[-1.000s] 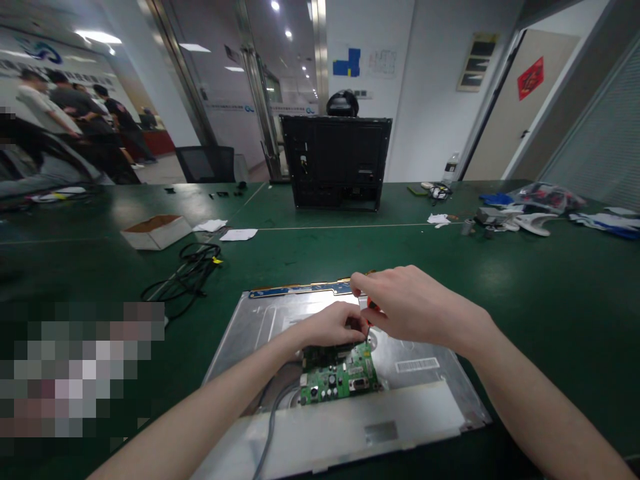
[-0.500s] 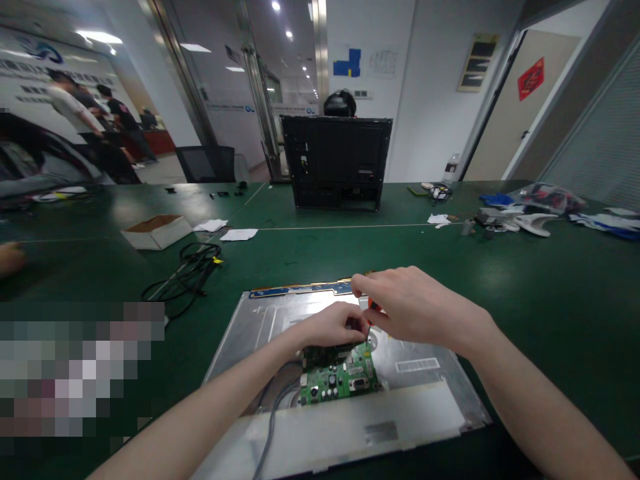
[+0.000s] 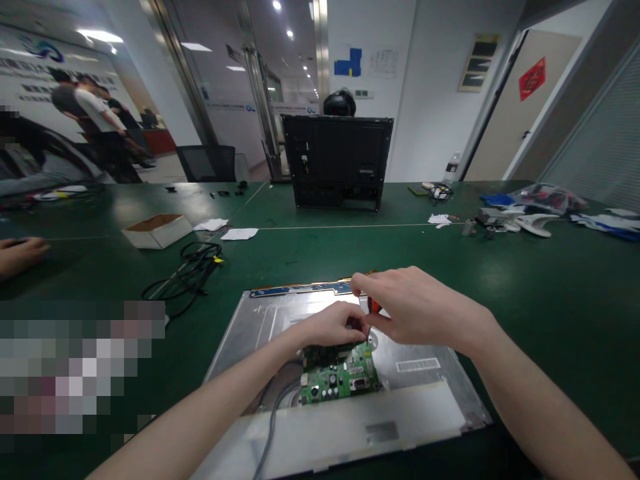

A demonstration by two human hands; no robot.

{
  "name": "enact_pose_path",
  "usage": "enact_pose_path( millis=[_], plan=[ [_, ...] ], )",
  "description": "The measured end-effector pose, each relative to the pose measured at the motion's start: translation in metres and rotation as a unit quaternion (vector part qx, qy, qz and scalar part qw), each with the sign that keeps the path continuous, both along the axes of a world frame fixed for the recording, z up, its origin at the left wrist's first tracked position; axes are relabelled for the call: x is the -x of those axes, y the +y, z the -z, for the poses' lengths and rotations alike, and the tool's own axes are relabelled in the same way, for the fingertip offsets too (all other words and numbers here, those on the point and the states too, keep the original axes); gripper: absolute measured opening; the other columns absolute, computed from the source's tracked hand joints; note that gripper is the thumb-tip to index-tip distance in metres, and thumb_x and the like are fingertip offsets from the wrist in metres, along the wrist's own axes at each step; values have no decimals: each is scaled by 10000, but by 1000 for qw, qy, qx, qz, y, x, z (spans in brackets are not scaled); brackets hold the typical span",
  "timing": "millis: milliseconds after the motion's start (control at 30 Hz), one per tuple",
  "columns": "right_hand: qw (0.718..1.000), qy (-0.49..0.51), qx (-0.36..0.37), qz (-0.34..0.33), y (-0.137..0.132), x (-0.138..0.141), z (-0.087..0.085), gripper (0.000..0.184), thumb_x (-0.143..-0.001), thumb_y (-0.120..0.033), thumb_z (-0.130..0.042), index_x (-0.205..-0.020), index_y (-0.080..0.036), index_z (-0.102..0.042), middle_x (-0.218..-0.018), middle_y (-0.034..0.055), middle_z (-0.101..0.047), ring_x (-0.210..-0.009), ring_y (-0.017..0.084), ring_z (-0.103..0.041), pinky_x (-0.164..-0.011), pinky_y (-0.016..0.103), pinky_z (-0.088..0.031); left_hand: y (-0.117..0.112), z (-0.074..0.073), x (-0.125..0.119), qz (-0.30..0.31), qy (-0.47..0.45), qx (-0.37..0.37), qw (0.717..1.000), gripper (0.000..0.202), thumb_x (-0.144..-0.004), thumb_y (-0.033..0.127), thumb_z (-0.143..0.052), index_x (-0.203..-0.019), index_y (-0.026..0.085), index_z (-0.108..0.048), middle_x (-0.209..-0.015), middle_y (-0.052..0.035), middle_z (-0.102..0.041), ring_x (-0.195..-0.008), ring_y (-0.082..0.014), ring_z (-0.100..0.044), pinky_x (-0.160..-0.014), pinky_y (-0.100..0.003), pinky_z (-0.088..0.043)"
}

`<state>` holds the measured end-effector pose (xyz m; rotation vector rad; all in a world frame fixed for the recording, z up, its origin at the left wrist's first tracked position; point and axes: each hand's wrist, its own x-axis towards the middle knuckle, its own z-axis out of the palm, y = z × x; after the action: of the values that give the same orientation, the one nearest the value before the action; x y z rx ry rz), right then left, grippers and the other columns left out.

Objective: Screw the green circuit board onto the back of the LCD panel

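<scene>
A silver monitor panel (image 3: 425,387) lies face down on the green table (image 3: 525,287) in front of me. A green circuit board (image 3: 340,379) sits on its back, with a grey cable (image 3: 273,417) running toward me. My left hand (image 3: 330,325) is closed in a pinch at the board's far edge; what it grips is hidden. My right hand (image 3: 415,307) is wrapped round a screwdriver with an orange handle (image 3: 373,305), its tip pointing down at the board's far right corner.
A black monitor back (image 3: 337,161) stands upright across the table with a person's head behind it. A black cable coil (image 3: 193,270), a white box (image 3: 157,231) and papers lie left. Another person's hand (image 3: 20,253) rests at the far left. Tools and bags clutter the right.
My hands have hardly moved. Another person's hand has come further onto the table at the far left, and people in the background have shifted.
</scene>
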<state>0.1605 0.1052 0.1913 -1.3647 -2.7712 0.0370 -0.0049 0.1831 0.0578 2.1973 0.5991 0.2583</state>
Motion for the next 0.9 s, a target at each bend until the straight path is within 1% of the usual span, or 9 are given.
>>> enact_pose_path(
  millis=[100, 200, 300, 433, 533, 733, 900],
  plan=[
    [999, -13, -17, 38, 2, 1, 1, 194, -875, -326, -532, -1031, -209, -530, -838, 23, -681, -713, 194, -620, -502, 269, -292, -1, -4, 0, 10, -10, 10, 1000, 67, -713, 113, -596, -749, 147, -642, -693, 15, -621, -669, -144, -570, -604, -202, -410],
    [997, -32, -37, 67, 4, 1, 1, 183, -902, -380, -498, -959, -217, -559, -753, 21, -672, -653, 198, -619, -475, 271, -258, -2, -4, 0, 6, -14, 31, 999, 78, -712, 106, -595, -758, 154, -635, -712, 17, -627, -674, -137, -572, -623, -202, -420],
    [996, -29, -50, 66, 5, 1, 2, 229, -919, -423, -460, -907, -221, -567, -703, 17, -657, -618, 194, -607, -464, 269, -230, -1, -2, 1, -3, -12, 34, 999, 62, -712, 113, -605, -744, 158, -632, -708, 23, -627, -677, -132, -574, -637, -201, -422],
    [998, -21, -46, 48, 5, 1, 4, 147, -910, -336, -470, -917, -223, -564, -733, 12, -665, -628, 176, -599, -474, 259, -222, -2, -2, 0, -6, -5, 30, 1000, 77, -705, 94, -602, -734, 150, -646, -697, 18, -636, -669, -135, -578, -635, -205, -424],
    [998, -18, -43, 36, 4, 2, 4, 122, -900, -303, -475, -926, -216, -556, -753, 13, -667, -627, 167, -591, -479, 260, -220, -3, -3, 0, -13, 0, 20, 1000, 88, -695, 78, -608, -721, 145, -659, -691, 10, -643, -675, -146, -587, -639, -212, -431],
    [999, -17, -31, 34, 4, 3, 3, 110, -900, -288, -485, -935, -208, -552, -767, 12, -665, -647, 164, -590, -492, 268, -239, -4, -4, 0, -4, 1, 24, 1000, 128, -684, 52, -587, -725, 141, -668, -702, 6, -653, -670, -145, -587, -626, -207, -430],
    [999, -17, -20, 40, 4, 3, 3, 123, -894, -279, -496, -981, -216, -557, -788, 11, -677, -678, 172, -606, -508, 263, -264, -4, -5, -1, -9, 5, 25, 1000, 113, -674, 56, -594, -714, 138, -660, -682, 11, -640, -662, -140, -573, -614, -201, -418]
  ],
)
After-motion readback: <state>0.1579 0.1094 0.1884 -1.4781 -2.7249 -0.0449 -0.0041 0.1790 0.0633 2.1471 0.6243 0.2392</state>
